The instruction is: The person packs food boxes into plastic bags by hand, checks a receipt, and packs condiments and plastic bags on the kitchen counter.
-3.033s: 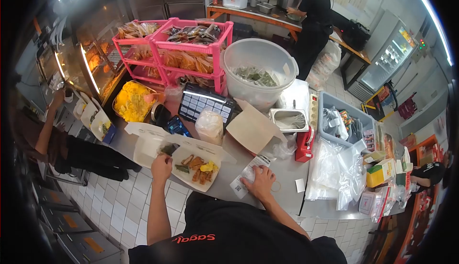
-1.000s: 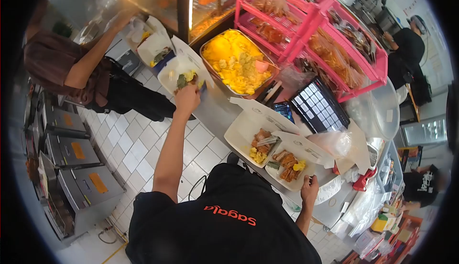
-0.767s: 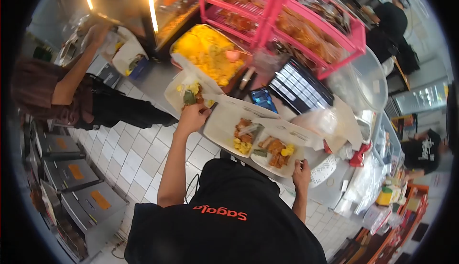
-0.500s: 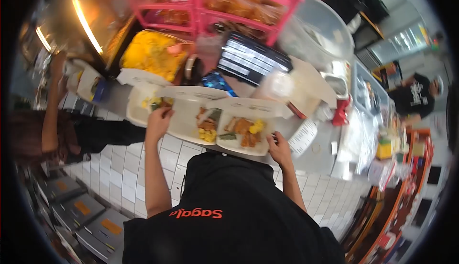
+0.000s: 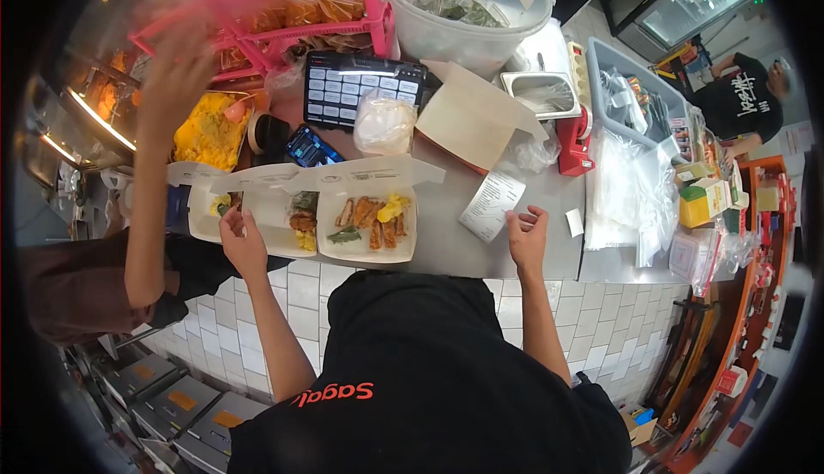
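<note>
My left hand (image 5: 244, 240) is at the front of a white takeaway box (image 5: 273, 208) on the left, its fingers apart over the box's edge; I cannot tell whether they touch it. Inside that box are yellow and brown pieces of food, partly hidden by the hand. Just right of it, another open white box (image 5: 333, 249) holds fried brown pieces (image 5: 365, 214), a yellow portion (image 5: 393, 207) and a green leaf (image 5: 345, 235). My right hand (image 5: 528, 238) is open beside a printed receipt (image 5: 491, 203), fingertips close to its right edge.
A co-worker's blurred arm (image 5: 154, 173) reaches up at left toward a pink rack (image 5: 318, 42). Behind the boxes are a tray of yellow food (image 5: 209, 135), a phone (image 5: 312, 148), a tablet (image 5: 360, 92) and a wrapped white bundle (image 5: 385, 124). A red tape dispenser (image 5: 573, 143) stands at right.
My right hand has left the right box and moved to the receipt. My left hand stays near the left boxes. The co-worker's arm has risen toward the pink rack, and the view has shifted.
</note>
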Available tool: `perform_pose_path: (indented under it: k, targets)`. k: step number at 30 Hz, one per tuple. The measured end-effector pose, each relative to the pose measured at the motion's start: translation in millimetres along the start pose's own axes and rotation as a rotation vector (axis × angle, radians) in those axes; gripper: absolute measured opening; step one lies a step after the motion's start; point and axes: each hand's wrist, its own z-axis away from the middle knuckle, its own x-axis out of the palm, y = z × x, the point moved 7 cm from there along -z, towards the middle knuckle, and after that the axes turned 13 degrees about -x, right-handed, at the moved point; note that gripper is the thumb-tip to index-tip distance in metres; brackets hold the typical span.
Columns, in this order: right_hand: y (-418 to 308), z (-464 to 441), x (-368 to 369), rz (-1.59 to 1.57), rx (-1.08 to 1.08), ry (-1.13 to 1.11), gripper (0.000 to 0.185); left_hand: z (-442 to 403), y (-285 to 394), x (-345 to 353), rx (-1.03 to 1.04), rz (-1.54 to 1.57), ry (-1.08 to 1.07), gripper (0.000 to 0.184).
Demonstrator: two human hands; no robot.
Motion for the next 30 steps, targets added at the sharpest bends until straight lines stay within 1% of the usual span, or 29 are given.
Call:
perform_pose_path:
  k: [1,2,4,5,7,9,10,11,12,13,14,15,16,20,21,23,24,26,27,29,30]
  targets:
    - [8,2,6,-0.159,0.137,-0.103,0.043,5,-1,-1,-0.01,0.018,0.047,0.033]
    - [10,0,6,-0.164,0.147,-0.113,0.043,11,-2,-2,-0.021,0.036,0.096,0.031]
    - [19,3,23,-0.403,0.336,-0.298,0.038,24,1,0,-0.008,0.056,0.133,0.031]
    - [24,2,25,-0.407,0.342,-0.312,0.038,30,3,0,0.01,0.09,0.163,0.03]
    - [31,4,36,-0.562,0.38,-0.358,0.033,49,13,6,0.014,0.092,0.185,0.027]
    - [31,3,39,-0.623,0.408,-0.405,0.031,69,22,14,0.069,0.239,0.17,0.024]
    - [29,1,41,-0.679,0.424,-0.431,0.03,81,30,19,0.068,0.239,0.168,0.021]
    - [29,-2,41,-0.684,0.433,-0.449,0.03,93,35,26,0.095,0.271,0.158,0.02]
    - [28,-5,42,-0.717,0.41,-0.496,0.037,107,40,34,0.089,0.289,0.132,0.019]
    - [26,-9,41,-0.747,0.386,-0.537,0.044,122,46,43,0.083,0.31,0.1,0.018]
    - [27,-13,38,-0.747,0.394,-0.542,0.044,138,55,54,0.106,0.278,0.053,0.017]
    - [24,-17,36,-0.765,0.378,-0.569,0.048,155,65,65,0.129,0.246,0.003,0.015]
    - [23,-21,35,-0.783,0.361,-0.596,0.052,173,77,78,0.148,0.239,-0.095,0.013]
    - [26,-33,30,-0.804,0.351,-0.651,0.058,227,103,130,0.143,0.184,-0.47,0.017]
    - [25,-35,29,-0.813,0.34,-0.661,0.058,234,112,135,0.146,0.178,-0.472,0.017]
    - [25,-38,27,-0.828,0.33,-0.666,0.059,255,124,165,0.111,0.089,-0.782,0.028]
    - [23,-37,26,-0.856,0.327,-0.67,0.062,260,128,174,0.114,0.083,-0.785,0.028]
    - [21,-36,25,-0.888,0.324,-0.669,0.065,273,132,199,0.168,0.068,-0.884,0.04]
    - [20,-34,25,-0.929,0.326,-0.672,0.066,278,127,212,0.172,0.063,-0.888,0.04]
    - [19,-32,24,-0.975,0.327,-0.663,0.067,285,124,229,0.313,0.081,-0.857,0.046]
    - [20,-30,24,-0.998,0.327,-0.664,0.068,284,127,232,0.321,0.077,-0.865,0.046]
